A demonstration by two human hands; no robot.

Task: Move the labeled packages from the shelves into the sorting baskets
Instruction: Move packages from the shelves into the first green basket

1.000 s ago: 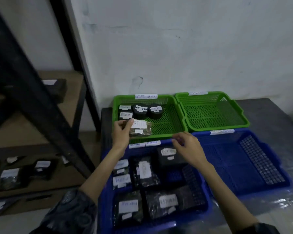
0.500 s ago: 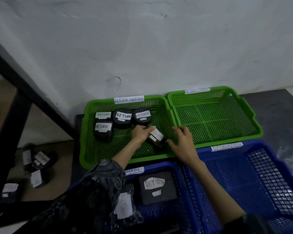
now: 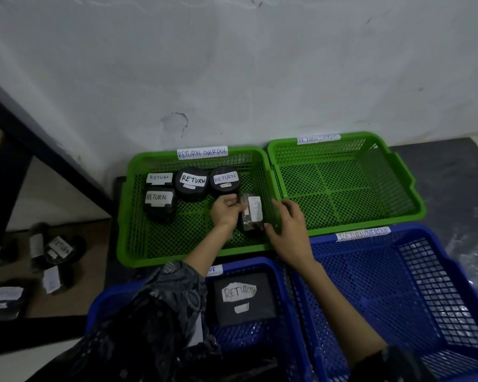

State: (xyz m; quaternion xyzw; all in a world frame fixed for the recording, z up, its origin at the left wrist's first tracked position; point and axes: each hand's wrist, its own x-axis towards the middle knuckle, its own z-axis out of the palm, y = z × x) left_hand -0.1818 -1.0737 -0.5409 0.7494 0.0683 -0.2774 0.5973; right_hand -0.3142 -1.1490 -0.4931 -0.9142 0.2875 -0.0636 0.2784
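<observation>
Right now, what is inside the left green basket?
The left green basket holds four black packages labeled RETURN, plus a clear packet that the left hand grips. The right hand hovers beside it. The floor under them is hidden.

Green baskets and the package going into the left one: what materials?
Green baskets: look like moulded plastic, slightly glossy, with open mesh walls and floor. Package, in the left basket between the hands: seems a clear, shiny plastic bag over dark contents, white paper label on top.
</observation>
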